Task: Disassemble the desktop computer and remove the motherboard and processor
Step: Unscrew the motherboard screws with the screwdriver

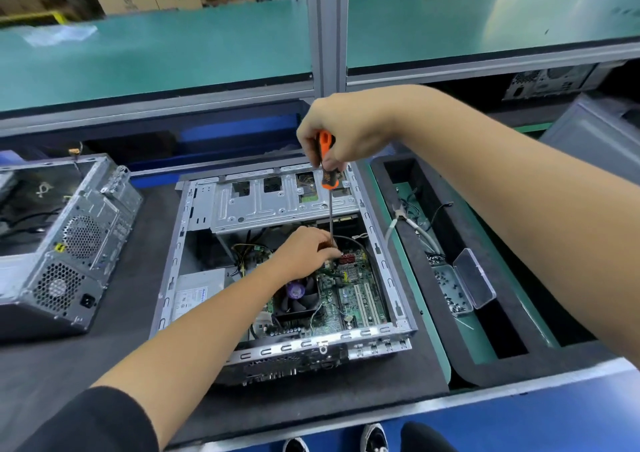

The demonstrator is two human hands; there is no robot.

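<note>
An open desktop case (391,278) lies on its side on the dark mat. Inside it sits the green motherboard (360,295) with a black CPU fan (298,295) and a silver drive cage (277,202) at the far end. My right hand (343,133) grips the orange and black handle of a long screwdriver (328,174), held upright with its tip down near the board's far edge. My left hand (304,249) reaches into the case and its fingertips pinch around the screwdriver's tip, which they hide.
A second grey computer case (65,243) lies at the left. To the right, a black foam tray (502,278) holds loose cables and a clear plastic box of screws (457,289) with its lid up. A green shelf (156,53) spans overhead behind the bench.
</note>
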